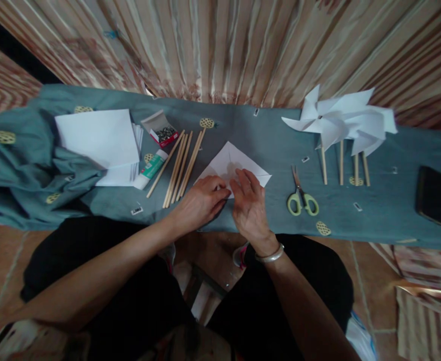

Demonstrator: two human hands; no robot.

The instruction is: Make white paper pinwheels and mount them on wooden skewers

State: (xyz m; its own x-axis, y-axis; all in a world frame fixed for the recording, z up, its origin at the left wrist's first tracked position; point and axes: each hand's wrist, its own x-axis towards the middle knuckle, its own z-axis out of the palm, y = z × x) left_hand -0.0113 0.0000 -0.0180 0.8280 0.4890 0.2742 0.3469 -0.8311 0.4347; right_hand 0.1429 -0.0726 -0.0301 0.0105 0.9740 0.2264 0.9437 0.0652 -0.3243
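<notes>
A white paper square (226, 158) lies turned corner-up on the cloth, with straight lines running in from its corners; whether they are creases or cuts I cannot tell. At its near corner, my left hand (204, 199) is closed, with thumb and forefinger pinching the paper. My right hand (249, 205), with a silver bangle at the wrist, bends its fingers over the same corner and grips there too. The fingertips of both hands nearly meet and hide that corner. Scissors (299, 194) with green handles lie right of my right hand, blades slightly apart.
Left of the paper are several wooden sticks (178, 170), a glue tube (151, 169), a box of metal pins (162, 131) and stacked white paper (98, 138). Paper pinwheels (340, 120) on sticks and a black phone (433, 194) lie right on the green cloth (258, 220). A striped curtain (220, 50) hangs behind.
</notes>
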